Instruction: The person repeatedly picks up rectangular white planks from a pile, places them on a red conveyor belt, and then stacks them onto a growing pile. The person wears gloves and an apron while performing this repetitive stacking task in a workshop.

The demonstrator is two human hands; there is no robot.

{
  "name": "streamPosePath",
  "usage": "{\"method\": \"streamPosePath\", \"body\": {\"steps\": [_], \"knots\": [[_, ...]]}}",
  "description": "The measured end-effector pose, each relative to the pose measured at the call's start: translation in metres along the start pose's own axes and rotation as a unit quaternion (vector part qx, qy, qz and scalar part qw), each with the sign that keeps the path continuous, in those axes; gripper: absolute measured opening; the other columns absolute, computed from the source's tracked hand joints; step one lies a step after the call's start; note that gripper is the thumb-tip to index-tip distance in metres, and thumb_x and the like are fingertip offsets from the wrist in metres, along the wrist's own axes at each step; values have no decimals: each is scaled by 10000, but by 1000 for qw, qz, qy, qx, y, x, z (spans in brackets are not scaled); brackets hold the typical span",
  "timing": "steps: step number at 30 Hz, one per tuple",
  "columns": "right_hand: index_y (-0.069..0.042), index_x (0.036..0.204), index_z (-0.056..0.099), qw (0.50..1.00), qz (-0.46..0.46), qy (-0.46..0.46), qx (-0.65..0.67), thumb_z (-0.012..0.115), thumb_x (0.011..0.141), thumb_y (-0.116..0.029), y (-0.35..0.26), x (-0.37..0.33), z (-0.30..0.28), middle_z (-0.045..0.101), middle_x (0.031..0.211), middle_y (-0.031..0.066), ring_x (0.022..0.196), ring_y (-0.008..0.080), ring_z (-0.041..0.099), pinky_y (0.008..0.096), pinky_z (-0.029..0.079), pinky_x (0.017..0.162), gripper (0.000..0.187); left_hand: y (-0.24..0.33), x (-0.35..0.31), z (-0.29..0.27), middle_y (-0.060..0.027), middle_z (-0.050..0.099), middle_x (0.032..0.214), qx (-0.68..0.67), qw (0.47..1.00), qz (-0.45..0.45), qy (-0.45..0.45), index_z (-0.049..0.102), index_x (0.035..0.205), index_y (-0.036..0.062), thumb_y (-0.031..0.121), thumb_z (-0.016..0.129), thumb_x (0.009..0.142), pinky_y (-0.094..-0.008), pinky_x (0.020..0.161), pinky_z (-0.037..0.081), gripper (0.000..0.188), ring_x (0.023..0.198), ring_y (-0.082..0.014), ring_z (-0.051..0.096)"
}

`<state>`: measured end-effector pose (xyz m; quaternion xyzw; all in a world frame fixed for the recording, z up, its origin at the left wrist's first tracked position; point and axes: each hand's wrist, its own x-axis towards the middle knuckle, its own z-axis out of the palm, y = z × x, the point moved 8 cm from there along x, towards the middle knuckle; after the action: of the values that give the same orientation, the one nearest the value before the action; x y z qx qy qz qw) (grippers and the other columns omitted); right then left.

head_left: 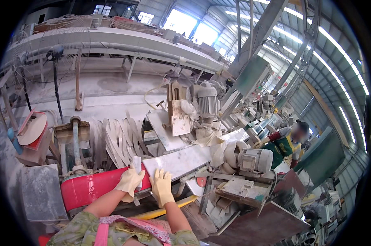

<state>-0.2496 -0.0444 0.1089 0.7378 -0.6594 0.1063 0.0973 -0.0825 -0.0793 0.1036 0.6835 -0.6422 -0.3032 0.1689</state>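
Note:
Both my hands wear cream-coloured rubber gloves. My left hand (130, 181) is closed round a short white rectangular block (137, 166), at the right end of the red belt (91, 187) of a machine. Just to its right, my right hand (161, 187) rests with fingers stretched out on the near left end of a long, pale, flat board (183, 162). Nothing shows in the right hand. The lower part of the white block is partly hidden by the left glove.
A grey electric motor (256, 160) sits right of the board, and an upright motor (208, 100) stands behind it. Several long pale strips (122, 137) lean behind the belt. A yellow bar (167, 208) crosses below my hands. Another person (294, 141) works farther right.

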Motion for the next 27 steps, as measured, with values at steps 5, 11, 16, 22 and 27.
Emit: {"method": "streamPosePath", "body": {"steps": [5, 11, 16, 22, 27], "knots": [[34, 1044, 610, 929, 153, -1, 338, 414, 1049, -328, 28, 8, -17, 633, 1052, 313, 1005, 458, 587, 512, 477, 851, 412, 14, -10, -12, -331, 679, 1093, 26, 999, 26, 29, 432, 1342, -127, 575, 584, 877, -485, 892, 553, 856, 1020, -438, 687], [51, 1093, 592, 801, 150, 37, 579, 374, 1069, -270, -52, -12, -56, 621, 962, 203, 889, 305, 578, 394, 466, 856, 389, 15, -2, -22, -319, 601, 1297, -83, 995, -16, 52, 354, 1498, -24, 581, 686, 788, -441, 1030, 485, 991, 1199, -414, 610], [7, 1363, 533, 929, 46, 101, 352, 465, 1037, -337, -1, -2, -21, 618, 1240, 247, 1187, 405, 552, 469, 357, 1103, 479, 7, 1, -14, -316, 529, 1395, -97, 992, -1, 81, 287, 1526, -48, 486, 728, 773, -451, 1077, 447, 1023, 1274, -436, 545], [-49, 1485, 445, 997, 25, 56, -46, 544, 936, -572, 66, 15, 15, 476, 1454, 255, 1306, 467, 455, 536, 293, 1149, 764, 6, 6, -13, -315, 592, 1297, -59, 991, 15, 119, 316, 1491, -80, 475, 739, 768, -457, 1028, 484, 1005, 1189, -424, 605], [-16, 1361, 517, 989, 64, -95, 88, 461, 1022, -434, 65, 33, 0, 638, 1207, 246, 1157, 404, 594, 475, 455, 1000, 541, -3, 7, -8, -321, 591, 1293, -63, 991, 21, 116, 314, 1490, -87, 484, 742, 767, -461, 1029, 483, 1016, 1185, -435, 604]]}}
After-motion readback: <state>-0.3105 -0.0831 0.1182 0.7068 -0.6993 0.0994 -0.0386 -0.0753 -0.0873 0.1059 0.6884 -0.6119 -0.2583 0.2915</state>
